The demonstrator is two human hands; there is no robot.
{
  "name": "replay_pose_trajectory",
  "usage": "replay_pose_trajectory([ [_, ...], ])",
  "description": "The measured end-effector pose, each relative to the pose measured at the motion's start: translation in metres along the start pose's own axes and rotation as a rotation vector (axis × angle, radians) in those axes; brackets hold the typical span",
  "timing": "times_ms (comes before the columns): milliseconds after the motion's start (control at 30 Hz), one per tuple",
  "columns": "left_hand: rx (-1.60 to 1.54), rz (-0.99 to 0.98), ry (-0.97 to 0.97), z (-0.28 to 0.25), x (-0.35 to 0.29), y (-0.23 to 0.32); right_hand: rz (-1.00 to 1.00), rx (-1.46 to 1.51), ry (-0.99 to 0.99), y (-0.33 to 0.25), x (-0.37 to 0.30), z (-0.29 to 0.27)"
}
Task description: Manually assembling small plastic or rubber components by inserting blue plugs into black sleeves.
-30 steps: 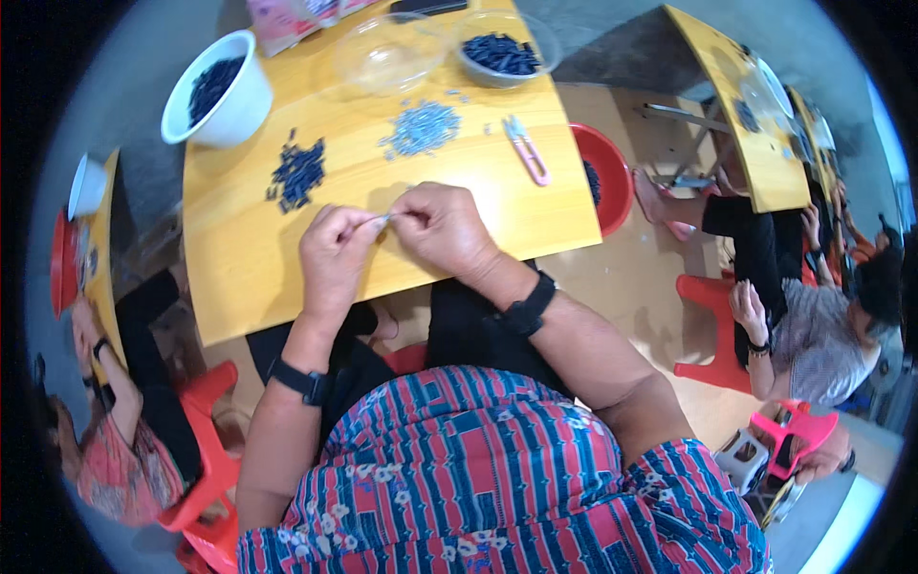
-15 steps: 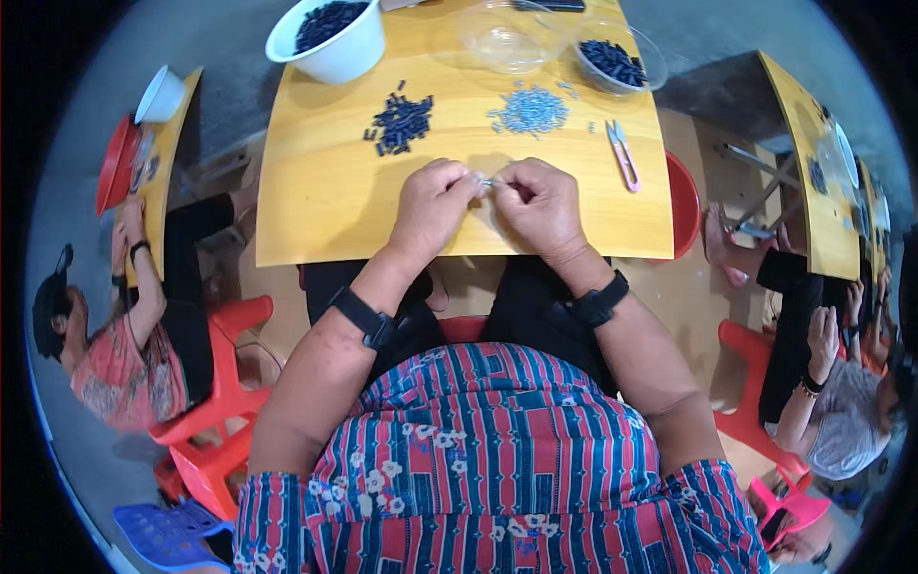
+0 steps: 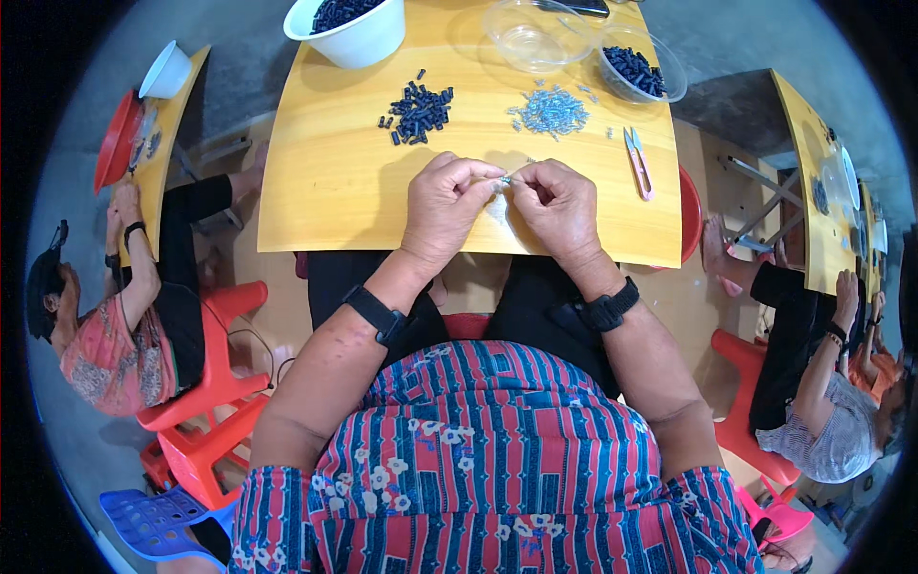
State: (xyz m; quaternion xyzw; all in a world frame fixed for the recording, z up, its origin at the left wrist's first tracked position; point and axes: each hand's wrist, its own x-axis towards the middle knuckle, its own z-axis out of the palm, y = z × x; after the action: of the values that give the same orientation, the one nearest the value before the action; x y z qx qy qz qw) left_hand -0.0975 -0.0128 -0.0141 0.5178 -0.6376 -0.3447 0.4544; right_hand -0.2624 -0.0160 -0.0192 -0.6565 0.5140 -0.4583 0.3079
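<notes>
Close to the table's near edge, my two hands meet fingertip to fingertip. Thumb and forefinger of my left hand pinch a small silvery piece, too tiny to make out in detail. My right hand has its fingers curled in and its thumb and forefinger closed at the piece's other end. Beyond my left hand lies a loose pile of short black cylinders. A heap of small silvery-blue pieces sits beyond my right hand, with a few strays around it.
Thread snips with pink handles lie at the right of the yellow table. Along its far side stand a white tub and a clear bowl, both holding black cylinders, and a clear container. People sit at tables on both sides.
The view has shifted slightly, so the table's contents appear further right and higher. My hands stay together, and the silvery piece shows a little more between my fingertips.
</notes>
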Motion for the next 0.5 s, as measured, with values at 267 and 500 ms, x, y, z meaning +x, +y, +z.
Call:
replay_pose_trajectory([
  [267, 0.033, 0.000, -0.011, 0.0007, 0.0011, 0.0030, -0.005, -0.039, 0.013, -0.0022, 0.0002, 0.0003],
  [500, 0.088, 0.065, -0.060, 0.0023, 0.0042, 0.0011, -0.024, -0.063, 0.019, -0.0001, 0.0002, 0.0006],
])
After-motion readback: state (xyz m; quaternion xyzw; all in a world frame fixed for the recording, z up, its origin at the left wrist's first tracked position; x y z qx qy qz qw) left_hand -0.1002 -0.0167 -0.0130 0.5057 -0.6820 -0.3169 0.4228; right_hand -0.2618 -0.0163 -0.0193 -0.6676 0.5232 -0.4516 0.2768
